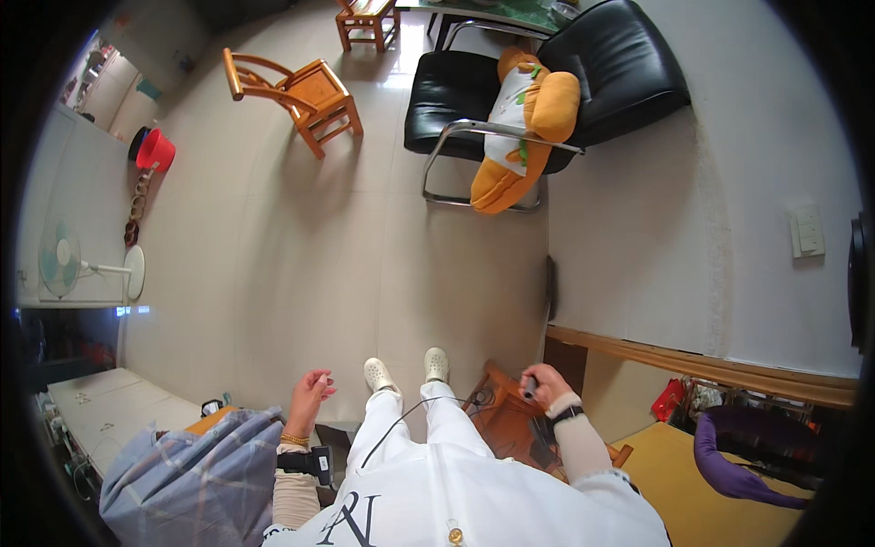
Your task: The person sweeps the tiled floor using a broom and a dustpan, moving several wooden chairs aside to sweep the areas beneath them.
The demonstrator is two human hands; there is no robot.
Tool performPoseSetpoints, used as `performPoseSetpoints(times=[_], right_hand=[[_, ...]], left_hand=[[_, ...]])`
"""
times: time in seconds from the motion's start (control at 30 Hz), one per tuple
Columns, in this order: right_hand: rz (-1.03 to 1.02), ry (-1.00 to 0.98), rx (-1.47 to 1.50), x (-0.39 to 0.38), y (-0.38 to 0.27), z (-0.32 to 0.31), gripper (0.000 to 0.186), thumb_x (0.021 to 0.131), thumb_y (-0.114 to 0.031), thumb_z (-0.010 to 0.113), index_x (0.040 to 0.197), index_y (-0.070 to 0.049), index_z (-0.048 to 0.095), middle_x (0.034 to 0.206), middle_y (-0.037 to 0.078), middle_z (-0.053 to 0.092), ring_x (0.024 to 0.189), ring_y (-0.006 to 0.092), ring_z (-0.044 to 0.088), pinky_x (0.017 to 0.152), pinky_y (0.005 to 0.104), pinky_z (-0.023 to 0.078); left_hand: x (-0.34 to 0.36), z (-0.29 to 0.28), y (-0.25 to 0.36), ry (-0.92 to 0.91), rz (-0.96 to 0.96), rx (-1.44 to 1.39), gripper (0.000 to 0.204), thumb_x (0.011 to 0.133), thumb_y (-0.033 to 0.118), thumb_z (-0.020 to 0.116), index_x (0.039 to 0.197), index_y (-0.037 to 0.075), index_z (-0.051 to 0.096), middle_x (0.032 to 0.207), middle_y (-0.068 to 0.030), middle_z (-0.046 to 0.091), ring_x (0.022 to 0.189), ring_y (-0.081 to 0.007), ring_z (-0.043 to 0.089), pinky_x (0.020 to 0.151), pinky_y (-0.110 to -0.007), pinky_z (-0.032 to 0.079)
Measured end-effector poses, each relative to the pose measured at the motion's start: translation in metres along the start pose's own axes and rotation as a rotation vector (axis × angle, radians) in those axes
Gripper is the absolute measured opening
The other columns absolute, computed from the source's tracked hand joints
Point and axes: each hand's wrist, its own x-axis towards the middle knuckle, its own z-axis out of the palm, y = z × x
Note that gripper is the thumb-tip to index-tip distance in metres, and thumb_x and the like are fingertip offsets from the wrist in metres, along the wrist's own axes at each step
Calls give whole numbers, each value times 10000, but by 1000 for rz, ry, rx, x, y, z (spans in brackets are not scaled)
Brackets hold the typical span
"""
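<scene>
My left hand (313,394) hangs in the air beside my left leg, with its fingers loosely bent and nothing visible in them. A gold-coloured bracelet and a black strapped device (308,460) sit on that wrist and forearm. To the right of my legs, my right hand (547,387) is closed around a short dark cylindrical object (530,387) with a greyish end; its exact kind is not clear. A thin black cable (398,422) runs across my white trousers towards my right side. Behind and below the right hand stands a brown wooden chair (504,415).
Ahead is a black armchair (447,96) with an orange plush toy (510,173). A wooden chair (319,96) stands on the tiled floor (301,237). At left are a fan (62,255) and a red bucket (157,150). A checked cloth (196,474) lies near my left arm.
</scene>
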Motion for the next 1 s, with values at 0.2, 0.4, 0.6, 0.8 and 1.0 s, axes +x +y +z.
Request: performPoseSetpoints(times=[0.2,0.4,0.6,0.8,1.0], right_hand=[[91,-177,-239,34,58,121,40,769,-2,411,752,12,444,606,108,449,494,217,490,468,383,472],[211,-351,-341,-14,92,237,138,791,-66,460,660,-21,468,524,74,467,405,193,459,391,326,419],[141,-419,-279,-10,53,236,157,816,-111,465,661,-86,456,527,-22,425,412,74,397,371,221,352],[33,-209,-339,-50,22,191,133,834,-108,463,713,-53,475,573,-2,430,433,96,408,378,237,339],[-28,-118,-573,32,12,225,153,775,-54,481,624,-50,457,521,34,439,460,158,456,405,286,377]], left_hand=[[-26,-31,-27,71,-30,-53,247,893,215,481,1070,51,530,933,-58,574,772,-115,569,702,-244,439],[-43,-54,-43,180,-59,-109,240,893,207,480,1063,46,535,920,-55,578,763,-112,572,692,-231,441],[-40,-73,-52,152,11,-159,247,894,198,477,1059,24,537,926,-61,583,766,-109,569,694,-234,444],[-43,-106,-75,188,-10,-202,250,895,222,480,1065,45,530,928,-45,575,751,-102,576,690,-234,443],[-46,-131,-101,237,6,-229,239,892,210,485,1063,49,531,910,-45,576,733,-102,577,675,-230,439]])
